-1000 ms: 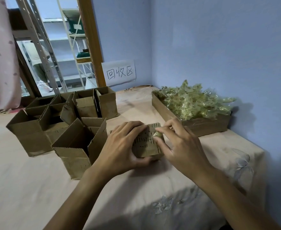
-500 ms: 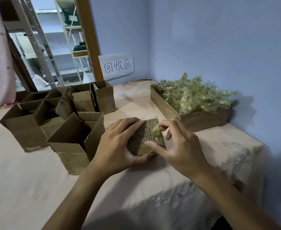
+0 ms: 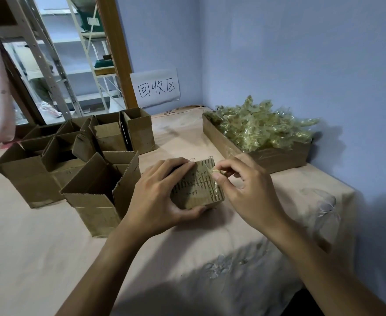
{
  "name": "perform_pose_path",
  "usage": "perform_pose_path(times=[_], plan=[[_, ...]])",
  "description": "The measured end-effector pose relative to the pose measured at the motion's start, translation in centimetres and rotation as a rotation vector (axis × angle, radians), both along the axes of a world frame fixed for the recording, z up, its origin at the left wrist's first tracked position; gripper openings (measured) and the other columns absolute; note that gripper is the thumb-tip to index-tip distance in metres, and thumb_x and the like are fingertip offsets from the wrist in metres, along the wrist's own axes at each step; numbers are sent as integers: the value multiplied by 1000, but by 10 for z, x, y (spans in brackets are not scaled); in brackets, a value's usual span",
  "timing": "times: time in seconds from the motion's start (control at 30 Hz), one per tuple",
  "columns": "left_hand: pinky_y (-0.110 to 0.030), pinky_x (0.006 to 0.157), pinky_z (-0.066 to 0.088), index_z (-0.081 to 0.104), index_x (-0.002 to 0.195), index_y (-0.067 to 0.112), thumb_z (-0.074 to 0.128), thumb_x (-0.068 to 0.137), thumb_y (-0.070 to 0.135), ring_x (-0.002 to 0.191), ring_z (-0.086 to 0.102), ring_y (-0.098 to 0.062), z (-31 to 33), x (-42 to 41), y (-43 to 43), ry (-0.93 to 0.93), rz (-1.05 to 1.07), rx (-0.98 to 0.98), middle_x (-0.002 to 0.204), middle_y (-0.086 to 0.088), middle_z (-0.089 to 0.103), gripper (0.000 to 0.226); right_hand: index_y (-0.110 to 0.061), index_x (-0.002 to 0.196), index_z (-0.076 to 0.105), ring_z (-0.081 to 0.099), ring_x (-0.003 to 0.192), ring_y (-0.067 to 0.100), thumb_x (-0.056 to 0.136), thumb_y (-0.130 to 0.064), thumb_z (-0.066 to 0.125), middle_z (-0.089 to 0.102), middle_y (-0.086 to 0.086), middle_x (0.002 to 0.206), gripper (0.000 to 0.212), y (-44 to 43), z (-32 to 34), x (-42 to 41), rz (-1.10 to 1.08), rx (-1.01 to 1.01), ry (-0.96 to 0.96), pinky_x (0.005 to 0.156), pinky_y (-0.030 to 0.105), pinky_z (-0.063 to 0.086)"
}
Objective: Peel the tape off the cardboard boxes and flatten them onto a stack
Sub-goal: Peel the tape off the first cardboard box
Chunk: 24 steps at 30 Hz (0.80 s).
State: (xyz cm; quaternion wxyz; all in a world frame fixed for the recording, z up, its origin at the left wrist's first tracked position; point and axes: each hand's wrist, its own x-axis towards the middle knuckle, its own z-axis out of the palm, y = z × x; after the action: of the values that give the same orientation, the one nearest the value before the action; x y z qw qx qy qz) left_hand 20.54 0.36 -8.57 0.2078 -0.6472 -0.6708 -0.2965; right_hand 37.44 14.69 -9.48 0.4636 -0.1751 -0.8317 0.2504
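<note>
Two hands work on one small cardboard box (image 3: 196,190) in the head view, the only one given. The left hand (image 3: 160,192) curls over the box's left side with the thumb at its near edge, pinning it to the tabletop (image 3: 50,236), likely so that it cannot slide under the pull. The right hand (image 3: 244,190) pinches a lifted end of yellowish tape (image 3: 216,171) between thumb and forefinger at the far right corner. The strip looks partly stuck, so I judge this mid-peel. Behind and to the right, a shallow cardboard tray (image 3: 278,156) holds a heap of peeled tape (image 3: 260,128), handy for dropping the strip. Several open boxes (image 3: 100,192) stand upright on the left, unflattened; no stack shows.
</note>
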Motion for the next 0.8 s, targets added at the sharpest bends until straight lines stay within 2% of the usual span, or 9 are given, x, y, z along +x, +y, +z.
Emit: perform_pose_path(times=[0.2,0.3,0.37,0.43,0.57,0.7,0.77,0.8], plan=[[-34,102,45,63,139,17,73,75,70,122,57,-16,0,2,-2,5,-12,-14,136,3,60,85,-18,90,77,71,83,13,91,-12,76,76,-8,87,7,3,9,7,136,-362,1,82,36,58],[-36,103,45,61,141,18,75,74,69,123,56,-15,0,0,-3,-4,-22,-36,138,5,59,85,-9,91,78,71,81,12,89,-6,76,78,3,87,4,7,8,9,211,-574,54,84,29,55],[-35,104,43,61,142,20,73,74,71,125,54,-13,1,0,-3,-21,-25,-52,139,7,58,86,-4,93,77,69,79,12,88,-3,76,77,8,85,5,7,7,9,255,-697,96,86,29,55],[-33,105,40,60,143,21,71,74,72,126,52,-13,4,0,-2,-34,-27,-73,140,7,58,87,-3,97,76,69,75,12,87,-4,77,75,9,81,10,8,8,9,281,-747,118,84,30,55],[-31,105,36,58,145,21,68,73,73,128,49,-12,5,0,-2,-31,-18,-107,142,7,56,89,-9,107,66,69,67,17,76,-13,84,72,12,78,36,16,12,11,339,-882,85,80,28,51],[-28,105,33,58,145,21,68,73,72,129,49,-13,1,4,-2,-27,-13,-90,142,7,56,89,-4,93,71,64,61,15,61,-22,82,72,8,76,39,17,7,11,472,-1148,103,78,30,44],[-27,105,32,58,145,20,68,74,72,128,49,-13,2,4,-3,-24,-13,-89,142,6,56,89,-3,92,73,65,60,15,61,-22,82,74,9,79,38,17,7,11,450,-1160,116,78,29,44],[-25,105,31,58,145,20,67,74,72,129,49,-13,2,4,-3,-26,-10,-94,142,6,56,89,-3,92,75,65,61,14,63,-23,83,75,9,81,36,16,7,11,415,-1101,111,79,28,45]])
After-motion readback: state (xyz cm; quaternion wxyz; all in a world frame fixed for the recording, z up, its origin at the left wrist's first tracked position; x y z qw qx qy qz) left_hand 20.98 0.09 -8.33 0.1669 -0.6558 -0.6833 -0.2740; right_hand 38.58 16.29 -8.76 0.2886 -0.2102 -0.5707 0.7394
